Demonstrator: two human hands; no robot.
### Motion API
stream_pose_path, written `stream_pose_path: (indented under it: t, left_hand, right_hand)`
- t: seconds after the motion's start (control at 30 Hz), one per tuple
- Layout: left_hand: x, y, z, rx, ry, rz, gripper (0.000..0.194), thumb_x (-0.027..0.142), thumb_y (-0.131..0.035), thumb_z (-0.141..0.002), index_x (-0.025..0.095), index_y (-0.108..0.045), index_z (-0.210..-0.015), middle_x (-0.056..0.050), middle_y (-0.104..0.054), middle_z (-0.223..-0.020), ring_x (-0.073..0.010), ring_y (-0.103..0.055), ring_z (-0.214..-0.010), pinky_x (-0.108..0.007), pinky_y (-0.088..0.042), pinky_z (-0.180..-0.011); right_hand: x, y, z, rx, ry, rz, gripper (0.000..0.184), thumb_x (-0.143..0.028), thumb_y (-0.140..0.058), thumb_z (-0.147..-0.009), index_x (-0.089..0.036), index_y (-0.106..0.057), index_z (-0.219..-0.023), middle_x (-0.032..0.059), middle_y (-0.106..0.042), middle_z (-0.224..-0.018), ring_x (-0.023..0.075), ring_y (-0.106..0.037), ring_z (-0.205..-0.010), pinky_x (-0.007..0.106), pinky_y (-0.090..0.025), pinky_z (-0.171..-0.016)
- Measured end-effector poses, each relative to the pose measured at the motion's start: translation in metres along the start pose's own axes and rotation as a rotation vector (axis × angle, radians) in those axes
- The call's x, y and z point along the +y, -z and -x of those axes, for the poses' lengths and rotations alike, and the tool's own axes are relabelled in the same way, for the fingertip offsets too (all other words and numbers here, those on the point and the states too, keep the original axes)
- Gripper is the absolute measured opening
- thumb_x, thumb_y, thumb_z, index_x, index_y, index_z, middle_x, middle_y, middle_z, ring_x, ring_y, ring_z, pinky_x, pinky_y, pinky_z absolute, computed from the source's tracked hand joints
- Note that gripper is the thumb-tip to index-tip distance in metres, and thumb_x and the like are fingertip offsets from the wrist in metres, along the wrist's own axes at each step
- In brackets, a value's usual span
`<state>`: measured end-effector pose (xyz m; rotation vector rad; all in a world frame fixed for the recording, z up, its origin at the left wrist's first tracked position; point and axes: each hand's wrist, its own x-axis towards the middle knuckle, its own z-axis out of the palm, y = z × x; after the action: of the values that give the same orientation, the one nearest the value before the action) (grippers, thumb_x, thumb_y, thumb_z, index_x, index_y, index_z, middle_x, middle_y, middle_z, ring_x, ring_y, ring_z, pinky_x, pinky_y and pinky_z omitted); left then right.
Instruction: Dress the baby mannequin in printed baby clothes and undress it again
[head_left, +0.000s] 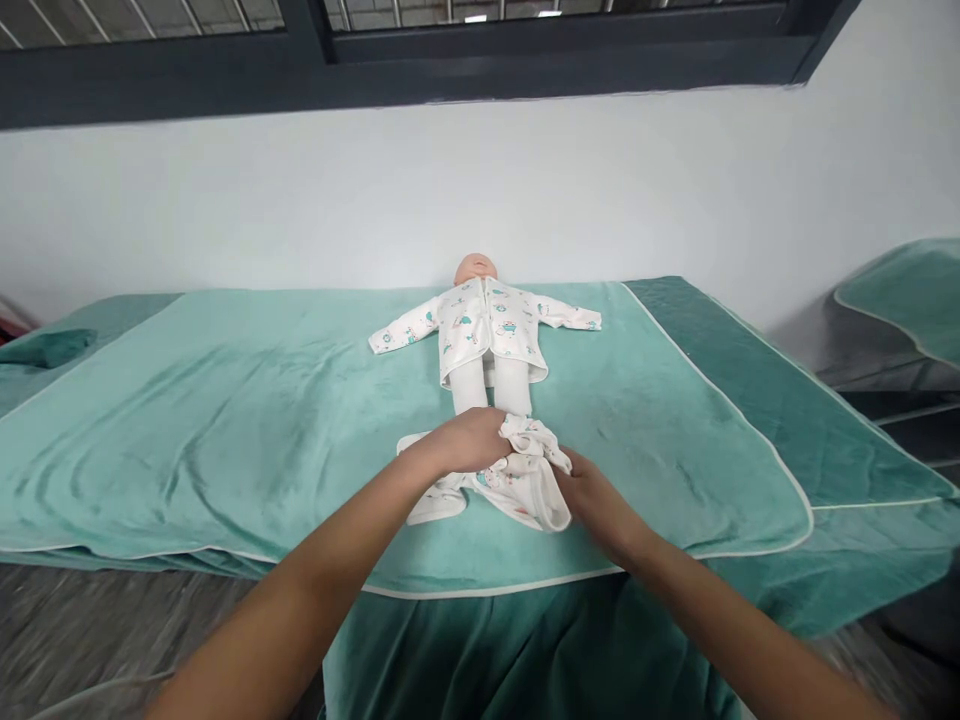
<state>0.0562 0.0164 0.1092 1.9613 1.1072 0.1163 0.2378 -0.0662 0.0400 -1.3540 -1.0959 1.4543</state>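
A baby doll (486, 330) lies on its back on a teal towel (225, 420), head toward the wall, wearing a white printed top with sleeves spread out. Its white legs point toward me. At its feet lies a bunched pair of white printed trousers (517, 480). My left hand (466, 440) grips the bunched fabric from the left, fingers curled over it. My right hand (592, 492) holds the fabric's right edge, fingers closed on the cloth. The doll's feet are hidden by the fabric and my hands.
The towel covers a table draped in darker green cloth (787, 400), set against a white wall (300, 200) under a dark window frame. A second green-covered surface (911, 295) stands at the right. A folded green cloth (49, 347) lies far left.
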Motion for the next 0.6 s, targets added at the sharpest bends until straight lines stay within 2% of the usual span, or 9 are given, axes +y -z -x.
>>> stream_pose_path:
  t: [0.1, 0.27, 0.4, 0.6]
  left_hand:
    - [-0.002, -0.003, -0.003, 0.03, 0.02, -0.07, 0.02, 0.027, -0.055, -0.082, 0.018, -0.072, -0.086, -0.009, -0.077, -0.105, -0.0252, -0.069, -0.092, -0.029, -0.047, -0.073]
    - [-0.001, -0.003, -0.001, 0.072, -0.013, -0.007, 0.022, 0.03, -0.054, -0.084, 0.02, -0.073, -0.091, -0.007, -0.077, -0.107, -0.0267, -0.069, -0.096, -0.03, -0.047, -0.073]
    - [-0.005, -0.002, 0.004, 0.047, -0.046, 0.213, 0.023, 0.035, -0.062, -0.082, 0.022, -0.075, -0.096, -0.005, -0.077, -0.109, -0.028, -0.068, -0.101, -0.031, -0.049, -0.078]
    - [-0.017, -0.009, 0.0, 0.044, 0.031, 0.61, 0.026, 0.025, -0.072, -0.073, 0.018, -0.078, -0.097, -0.007, -0.077, -0.099, -0.024, -0.068, -0.091, -0.032, -0.049, -0.078]
  right_hand:
    - [0.009, -0.001, -0.012, 0.034, 0.115, 0.166, 0.043, -0.057, -0.063, -0.089, -0.021, -0.072, -0.112, 0.0079, -0.076, -0.111, 0.0316, -0.065, -0.109, 0.047, -0.051, -0.097]
    - [0.013, -0.008, -0.021, 0.003, 0.254, 0.175, 0.044, -0.055, -0.055, -0.095, -0.024, -0.064, -0.125, 0.0082, -0.068, -0.13, 0.0289, -0.062, -0.121, 0.045, -0.047, -0.106]
    - [0.007, -0.011, -0.019, -0.043, 0.298, 0.239, 0.046, -0.054, -0.052, -0.098, -0.027, -0.06, -0.135, 0.0075, -0.067, -0.135, 0.0286, -0.061, -0.124, 0.045, -0.046, -0.108]
    - [-0.005, -0.005, -0.018, 0.015, 0.288, 0.231, 0.051, -0.061, -0.052, -0.095, -0.024, -0.067, -0.127, 0.0071, -0.072, -0.123, 0.0306, -0.066, -0.114, 0.043, -0.05, -0.1]
